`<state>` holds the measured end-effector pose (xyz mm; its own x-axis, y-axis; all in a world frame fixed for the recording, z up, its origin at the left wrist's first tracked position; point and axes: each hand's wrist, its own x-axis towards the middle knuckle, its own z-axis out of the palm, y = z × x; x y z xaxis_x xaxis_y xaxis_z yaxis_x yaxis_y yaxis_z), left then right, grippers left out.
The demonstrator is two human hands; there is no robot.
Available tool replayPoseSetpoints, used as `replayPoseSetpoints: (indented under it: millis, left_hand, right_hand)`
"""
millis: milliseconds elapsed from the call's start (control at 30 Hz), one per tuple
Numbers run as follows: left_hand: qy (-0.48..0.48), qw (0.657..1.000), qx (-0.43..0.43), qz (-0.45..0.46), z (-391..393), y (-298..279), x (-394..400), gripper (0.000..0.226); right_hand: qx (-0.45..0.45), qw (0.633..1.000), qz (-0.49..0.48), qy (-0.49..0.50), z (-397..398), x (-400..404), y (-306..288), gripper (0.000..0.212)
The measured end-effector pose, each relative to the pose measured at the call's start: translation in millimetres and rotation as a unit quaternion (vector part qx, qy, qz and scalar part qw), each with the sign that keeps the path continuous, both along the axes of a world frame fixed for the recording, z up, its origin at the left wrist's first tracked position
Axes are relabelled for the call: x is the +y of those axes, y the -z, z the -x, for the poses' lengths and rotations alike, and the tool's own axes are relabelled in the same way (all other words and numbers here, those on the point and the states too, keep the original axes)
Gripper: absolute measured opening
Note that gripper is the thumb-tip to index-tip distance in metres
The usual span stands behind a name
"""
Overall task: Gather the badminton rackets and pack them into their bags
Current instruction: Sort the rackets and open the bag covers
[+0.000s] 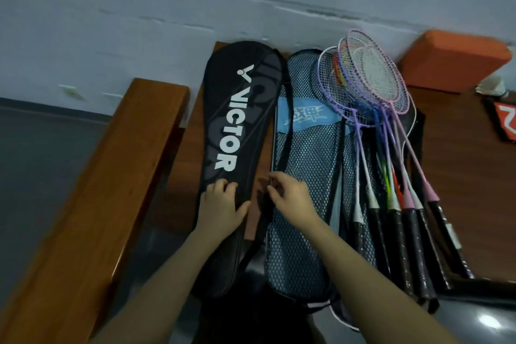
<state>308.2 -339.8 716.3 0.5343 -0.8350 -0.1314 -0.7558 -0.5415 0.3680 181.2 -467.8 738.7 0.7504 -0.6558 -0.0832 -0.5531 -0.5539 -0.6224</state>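
Note:
A black racket bag (237,109) with white VICTOR lettering lies on the wooden table. My left hand (222,207) presses flat on its lower part. To its right lies a blue mesh racket bag (310,165) with a light blue label. My right hand (290,201) hovers at the mesh bag's left edge, fingers curled around the black strap or zipper there; the grip itself is hard to make out. Several badminton rackets (371,86), purple, pink and white with black handles, lie stacked on the right, partly over another dark bag.
An orange block (452,61) sits at the back right by the wall. A red and black item (502,123) lies at the right edge. A wooden bench rail (117,153) runs along the left. The table's front edge ends near the racket handles.

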Motion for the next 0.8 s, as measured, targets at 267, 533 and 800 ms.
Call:
replayPoseSetpoints:
  millis: [267,533,800]
  left_hand:
    - [0.012,0.999,0.018,-0.037,-4.3,13.5,6.5,0.075]
    - [0.002,0.999,0.019,0.045,-8.6,12.2,10.6,0.069]
    - [-0.053,0.973,0.184,0.128,-18.4,-13.0,16.3,0.051]
  right_hand:
    - [0.082,0.996,0.013,0.027,-53.4,13.2,26.9,0.043]
    - [-0.061,0.989,-0.083,0.108,-65.4,16.4,21.6,0.034]
    - [-0.164,0.969,-0.172,0.062,-75.4,18.7,-17.5,0.031]
